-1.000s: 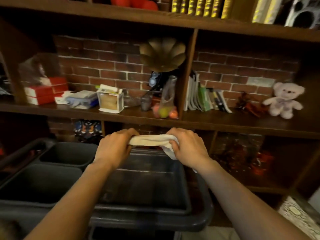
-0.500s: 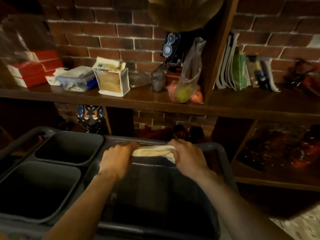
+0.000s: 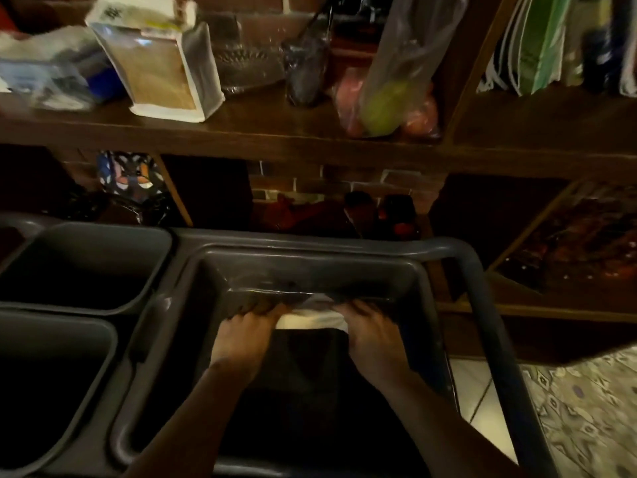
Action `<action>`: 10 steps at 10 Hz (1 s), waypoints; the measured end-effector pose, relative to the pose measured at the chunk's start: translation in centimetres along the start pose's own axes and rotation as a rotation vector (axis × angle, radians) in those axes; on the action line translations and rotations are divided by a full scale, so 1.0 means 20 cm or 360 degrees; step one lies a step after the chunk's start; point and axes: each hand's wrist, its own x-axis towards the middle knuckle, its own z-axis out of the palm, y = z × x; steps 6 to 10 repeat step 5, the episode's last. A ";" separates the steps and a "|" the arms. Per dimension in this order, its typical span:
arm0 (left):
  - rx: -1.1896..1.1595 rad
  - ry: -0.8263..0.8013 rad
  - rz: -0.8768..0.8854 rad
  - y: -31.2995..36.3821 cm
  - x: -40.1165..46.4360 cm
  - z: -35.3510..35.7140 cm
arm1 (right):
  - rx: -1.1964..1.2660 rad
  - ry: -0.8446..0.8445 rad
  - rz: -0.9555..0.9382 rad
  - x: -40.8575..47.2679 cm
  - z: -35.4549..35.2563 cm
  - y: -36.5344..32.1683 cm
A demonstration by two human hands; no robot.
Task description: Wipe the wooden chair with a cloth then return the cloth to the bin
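Both hands reached down inside the large grey bin (image 3: 444,270). The left hand (image 3: 243,336) and the right hand (image 3: 374,336) each had their fingers clenched on one end of the pale cloth (image 3: 310,320), which stretched between them near the bin's far wall, below the wooden shelf (image 3: 241,132).

A home: cluttered wooden shelves (image 3: 310,139) against brick wall (image 3: 331,182).

1. Left hand (image 3: 243,334): knuckles up, fingers curled closed, forearm extended forward and down.
2. Right hand (image 3: 374,334): likewise closed, palm down, level with the left, set apart.
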 end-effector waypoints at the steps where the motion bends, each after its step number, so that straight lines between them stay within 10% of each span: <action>1: -0.0094 -0.0125 0.0098 -0.01 -0.01 0.16 | 0.0006 -0.0174 0.0018 -0.05 0.13 0.03; 3: -0.0266 -0.0588 0.0215 -0.09 -0.10 0.43 | -0.0117 -0.0813 0.0118 -0.18 0.34 0.04; 10: -0.0364 -0.0831 0.0186 -0.15 -0.11 0.43 | -0.0015 -0.0894 0.0190 -0.22 0.32 0.02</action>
